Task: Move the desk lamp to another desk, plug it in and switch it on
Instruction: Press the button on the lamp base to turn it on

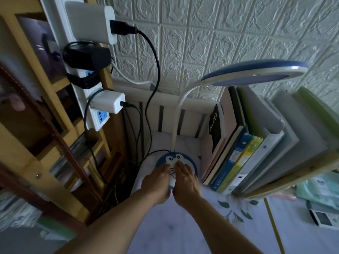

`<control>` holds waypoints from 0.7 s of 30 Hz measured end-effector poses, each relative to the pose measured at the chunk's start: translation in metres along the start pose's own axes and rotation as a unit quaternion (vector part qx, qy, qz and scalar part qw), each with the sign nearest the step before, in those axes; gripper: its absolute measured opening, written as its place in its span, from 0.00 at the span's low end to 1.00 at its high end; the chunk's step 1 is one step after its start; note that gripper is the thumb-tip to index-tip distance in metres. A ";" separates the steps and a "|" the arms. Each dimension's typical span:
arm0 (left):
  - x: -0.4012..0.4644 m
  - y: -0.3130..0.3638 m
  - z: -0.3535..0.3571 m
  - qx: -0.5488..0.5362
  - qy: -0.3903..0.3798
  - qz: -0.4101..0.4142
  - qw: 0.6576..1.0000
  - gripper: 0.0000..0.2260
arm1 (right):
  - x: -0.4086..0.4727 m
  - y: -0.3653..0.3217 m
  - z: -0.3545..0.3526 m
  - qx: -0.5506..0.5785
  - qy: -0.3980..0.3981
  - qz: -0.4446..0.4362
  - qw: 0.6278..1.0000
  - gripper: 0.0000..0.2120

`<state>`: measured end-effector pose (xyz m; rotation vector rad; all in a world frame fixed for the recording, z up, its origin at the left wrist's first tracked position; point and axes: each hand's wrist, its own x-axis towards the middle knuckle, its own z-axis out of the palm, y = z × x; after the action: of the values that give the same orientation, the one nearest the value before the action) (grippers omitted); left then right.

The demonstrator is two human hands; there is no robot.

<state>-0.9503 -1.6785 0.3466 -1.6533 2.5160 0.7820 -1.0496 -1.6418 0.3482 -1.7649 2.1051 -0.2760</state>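
Head view: both of a person's bare hands rest on the round blue cartoon-faced base of the desk lamp (177, 163), which stands on a pale floral-printed desk top (176, 226). The left hand (157, 180) covers the near left part of the base and the right hand (185, 178) the near right, fingers lying flat and close together, pressing or framing the base and not visibly clamped under its rim; whether the thumbs hook the edge cannot be told. Just beyond the fingertips the white flexible neck (178, 110) rises and bends over to the unlit blue-and-white lamp head (255, 74), high above and right of the fingers. A thin black cord (156, 152) leaves the base beyond and left of the left fingers and runs toward the dark gap by the wall-mounted power strip (86, 92), crowded with chargers; where it ends is hidden. Just right of the right fingers stand upright books and folders (231, 158). Likely risks from here: if the lamp is lifted with the cord plugged in or snagged among the other cables, it could jerk from the hands or drag chargers loose, and the top-heavy head could sway into the books if the base is tilted.
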 end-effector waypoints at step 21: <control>-0.010 0.005 0.000 -0.050 -0.026 -0.028 0.998 0.32 | -0.003 0.003 -0.001 -0.114 -0.046 -0.018 0.992 0.38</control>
<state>-0.9500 -1.6688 0.3513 -1.6998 2.4229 0.9482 -1.0519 -1.6384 0.3486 -1.9050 2.1098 0.0368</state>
